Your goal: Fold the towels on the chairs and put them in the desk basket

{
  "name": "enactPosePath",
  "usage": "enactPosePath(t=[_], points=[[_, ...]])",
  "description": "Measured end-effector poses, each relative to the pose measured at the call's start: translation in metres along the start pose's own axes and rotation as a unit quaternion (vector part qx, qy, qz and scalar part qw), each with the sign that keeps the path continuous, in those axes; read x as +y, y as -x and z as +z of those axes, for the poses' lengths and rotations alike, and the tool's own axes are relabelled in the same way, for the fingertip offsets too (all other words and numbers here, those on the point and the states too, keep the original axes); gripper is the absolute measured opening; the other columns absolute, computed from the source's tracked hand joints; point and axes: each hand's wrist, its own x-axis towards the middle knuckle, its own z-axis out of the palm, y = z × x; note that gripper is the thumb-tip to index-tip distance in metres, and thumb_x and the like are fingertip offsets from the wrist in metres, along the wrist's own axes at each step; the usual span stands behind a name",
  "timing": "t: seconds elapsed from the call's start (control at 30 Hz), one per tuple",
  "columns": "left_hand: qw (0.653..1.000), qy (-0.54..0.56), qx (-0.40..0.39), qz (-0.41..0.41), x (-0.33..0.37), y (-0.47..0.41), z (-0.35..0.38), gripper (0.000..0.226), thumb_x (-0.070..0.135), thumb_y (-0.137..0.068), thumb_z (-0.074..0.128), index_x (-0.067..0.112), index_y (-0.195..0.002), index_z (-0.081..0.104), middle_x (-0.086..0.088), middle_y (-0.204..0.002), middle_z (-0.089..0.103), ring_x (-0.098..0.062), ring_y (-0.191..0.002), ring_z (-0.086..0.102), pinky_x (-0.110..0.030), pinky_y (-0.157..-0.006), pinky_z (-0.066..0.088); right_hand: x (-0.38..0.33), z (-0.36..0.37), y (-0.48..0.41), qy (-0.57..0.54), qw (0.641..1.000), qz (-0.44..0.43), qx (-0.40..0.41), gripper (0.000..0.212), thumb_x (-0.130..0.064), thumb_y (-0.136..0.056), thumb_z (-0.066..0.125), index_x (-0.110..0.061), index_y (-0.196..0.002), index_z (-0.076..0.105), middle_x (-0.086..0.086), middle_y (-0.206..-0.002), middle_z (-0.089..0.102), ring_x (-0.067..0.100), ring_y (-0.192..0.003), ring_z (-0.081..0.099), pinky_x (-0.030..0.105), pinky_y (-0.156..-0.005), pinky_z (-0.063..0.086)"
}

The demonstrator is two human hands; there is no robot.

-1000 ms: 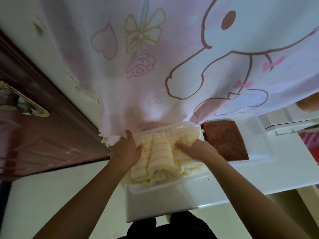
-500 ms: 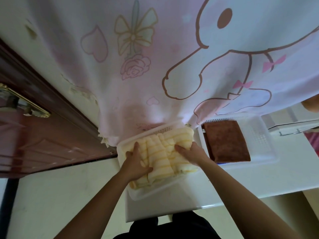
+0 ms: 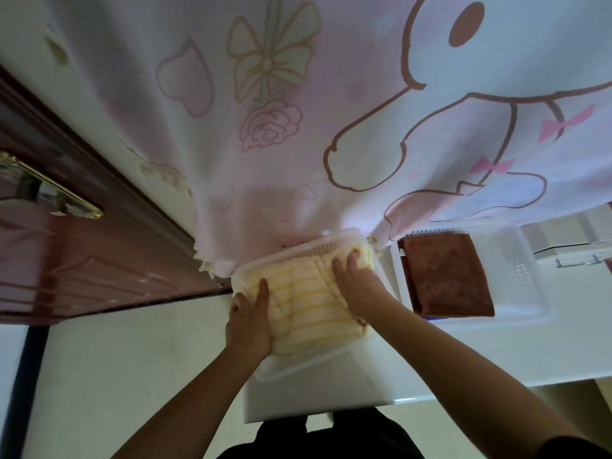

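Note:
A folded yellow striped towel (image 3: 304, 299) lies inside a white plastic basket (image 3: 298, 369) on the left end of the white desk (image 3: 496, 356). My left hand (image 3: 248, 319) presses on the towel's left side with its fingers laid flat. My right hand (image 3: 357, 286) presses the towel's far right part, fingertips reaching the basket's back corner. A second white basket (image 3: 516, 270) to the right holds a folded brown towel (image 3: 447, 276).
A pink cartoon curtain (image 3: 331, 127) hangs behind the desk and touches the baskets' back rims. A dark red door (image 3: 66, 260) with a brass handle stands at the left. Pale floor lies below the desk's left side.
Both hands slid forward over the yellow towel, the right one reaching toward the basket's far right corner. The towel now lies flatter and deeper in the basket.

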Motion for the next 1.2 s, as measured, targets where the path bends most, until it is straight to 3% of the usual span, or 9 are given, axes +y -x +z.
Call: enactPosePath(t=[0.3,0.5,0.63,0.73,0.83,0.93,1.0,1.07,1.2], points=[[0.998,-0.041,0.049,0.006,0.001,-0.017,0.006,0.113,0.022,-0.080,0.073,0.030,-0.155,-0.010,-0.019,-0.133,0.024,-0.028,-0.112,0.051,-0.032,-0.085,0.054,0.019,0.044,-0.016,-0.042,0.997,-0.020,0.056,0.115,-0.010,-0.080,0.076,-0.011,-0.157,-0.009,0.031,-0.160,-0.001,0.039,-0.120,0.056,0.040,-0.090,0.056],[0.997,-0.003,0.076,0.034,-0.003,-0.023,0.000,0.117,0.025,-0.072,0.082,0.021,-0.156,0.001,-0.021,-0.135,0.022,-0.037,-0.115,0.049,-0.037,-0.093,0.048,0.019,0.054,-0.002,0.007,0.996,0.039,0.075,0.120,-0.052,-0.081,0.071,-0.009,-0.157,-0.011,0.030,-0.160,0.005,0.036,-0.118,0.050,0.042,-0.090,0.049],[0.997,0.062,0.024,0.051,0.000,-0.025,-0.005,0.121,0.034,-0.071,0.082,0.031,-0.155,-0.006,-0.021,-0.143,0.000,-0.044,-0.136,0.026,-0.044,-0.105,0.039,0.029,0.053,0.004,0.062,0.994,0.059,0.062,0.127,-0.073,-0.076,0.064,-0.010,-0.158,-0.009,0.026,-0.160,0.013,0.034,-0.119,0.052,0.042,-0.094,0.045],[0.991,0.117,-0.056,0.033,-0.002,-0.016,0.000,0.123,0.041,-0.075,0.075,0.040,-0.150,-0.023,-0.015,-0.153,-0.035,-0.039,-0.148,-0.011,-0.055,-0.115,0.020,0.029,0.053,0.002,0.094,0.991,0.053,0.075,0.118,-0.064,-0.083,0.064,-0.009,-0.157,-0.009,0.028,-0.160,0.018,0.031,-0.119,0.055,0.044,-0.104,0.041],[0.987,0.137,-0.071,0.033,-0.004,-0.010,0.010,0.124,0.058,-0.077,0.070,0.042,-0.145,-0.032,-0.009,-0.146,-0.050,-0.035,-0.147,-0.023,-0.059,-0.115,0.015,0.025,0.058,-0.007,0.106,0.990,0.051,0.078,0.105,-0.047,-0.093,0.062,-0.004,-0.156,-0.010,0.033,-0.158,0.022,0.021,-0.089,0.065,0.035,-0.082,0.053],[0.999,0.047,0.004,0.026,0.005,-0.009,0.023,0.123,0.069,-0.076,0.059,0.033,-0.144,-0.037,-0.020,-0.146,-0.047,-0.043,-0.146,-0.019,-0.057,-0.115,0.022,0.027,0.068,-0.011,0.100,0.991,0.064,0.064,0.109,-0.047,-0.093,0.060,-0.002,-0.152,-0.019,0.034,-0.159,0.015,0.011,-0.047,0.041,0.026,-0.046,0.037],[0.999,0.006,0.044,0.014,0.009,-0.010,0.027,0.120,0.069,-0.078,0.054,0.028,-0.145,-0.037,-0.027,-0.148,-0.041,-0.047,-0.146,-0.014,-0.055,-0.114,0.027,0.028,0.070,-0.008,0.075,0.993,0.067,0.061,0.107,-0.040,-0.095,0.060,-0.004,-0.150,-0.026,0.031,-0.162,0.008,0.012,-0.042,0.032,0.026,-0.042,0.030],[0.998,-0.005,0.061,0.008,0.011,-0.018,0.026,0.120,0.069,-0.078,0.053,0.027,-0.146,-0.036,-0.030,-0.149,-0.037,-0.048,-0.146,-0.013,-0.054,-0.113,0.029,0.031,0.070,-0.007,0.032,0.995,0.068,0.060,0.116,-0.051,-0.089,0.065,-0.011,-0.153,-0.024,0.027,-0.164,0.002,0.014,-0.043,0.032,0.026,-0.041,0.024],[0.998,0.003,0.060,0.002,0.012,-0.024,0.021,0.124,0.069,-0.076,0.057,0.027,-0.146,-0.036,-0.031,-0.149,-0.036,-0.049,-0.146,-0.013,-0.053,-0.112,0.032,0.037,0.069,-0.007,-0.082,0.993,0.072,0.056,0.132,-0.060,-0.072,0.078,-0.025,-0.157,-0.017,0.018,-0.166,-0.003,0.022,-0.058,0.054,0.029,-0.053,0.041]])
